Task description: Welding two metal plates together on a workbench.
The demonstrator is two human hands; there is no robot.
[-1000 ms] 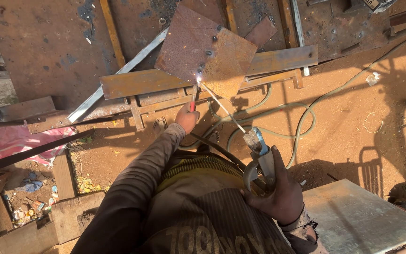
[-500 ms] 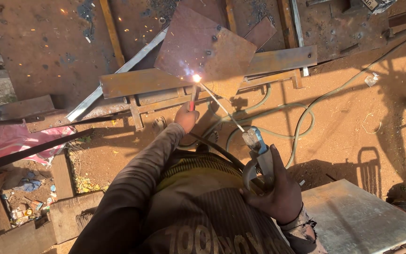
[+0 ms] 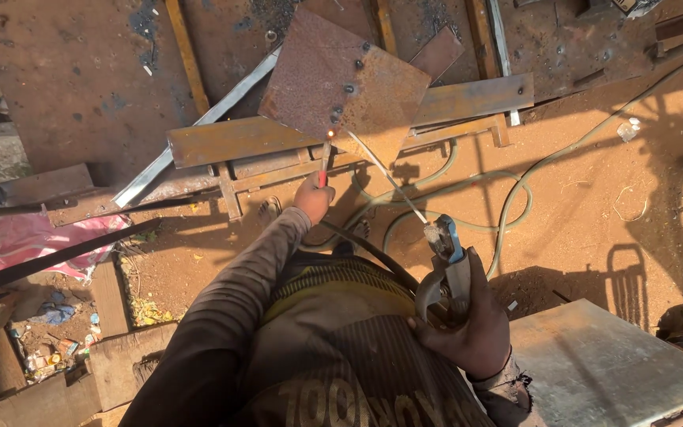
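Two hands busy: right hand (image 3: pixel 472 324) grips welding clamp (image 3: pixel 446 261), its rod (image 3: pixel 385 175) touching rusty plate (image 3: pixel 345 79); left hand (image 3: pixel 312 196) clenched around red-tipped stick (image 3: pixel 325 162), glowing at plate edge on steel bar (image 3: pixel 278 134).

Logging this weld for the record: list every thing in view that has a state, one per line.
left hand: closed on a red-handled tool, tip at the plate.
right hand: gripping the electrode holder.
electrode holder: clamped on a rod.
welding rod: tip glowing at the plate edge.
rusty plate: lying tilted across the steel bar.
steel bar: lying flat, rusted.
cable: slack, looped on the ground.
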